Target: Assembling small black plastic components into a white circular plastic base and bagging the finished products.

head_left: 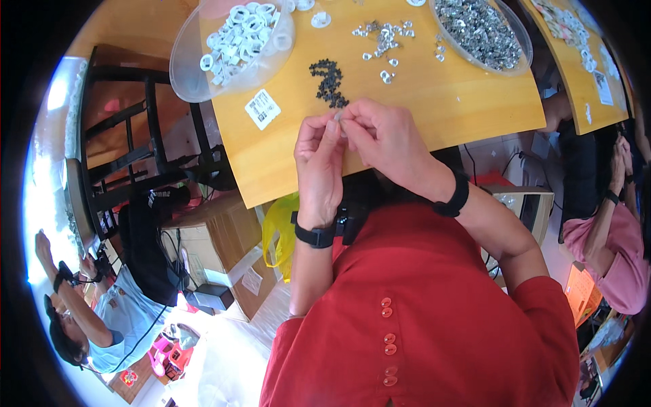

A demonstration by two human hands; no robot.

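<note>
Over the near part of the wooden table, my left hand point(317, 152) and my right hand point(392, 139) meet fingertip to fingertip. Both pinch a small whitish piece point(338, 117), mostly hidden by the fingers, so its kind does not show. Just beyond the fingertips lies a loose heap of tiny black parts point(328, 81). Farther back, small shiny metal parts point(385, 39) are scattered. A white printed label point(262, 109) lies left of my hands, and a single white round part point(321, 20) lies at the back.
A clear tub point(186, 64) of white round parts stands back left; another clear tub point(527, 57) full of metal parts stands back right. The table point(247, 169) ends near my waist. Cardboard boxes point(227, 230) and a yellow bag point(281, 230) sit below. Other people work on both sides.
</note>
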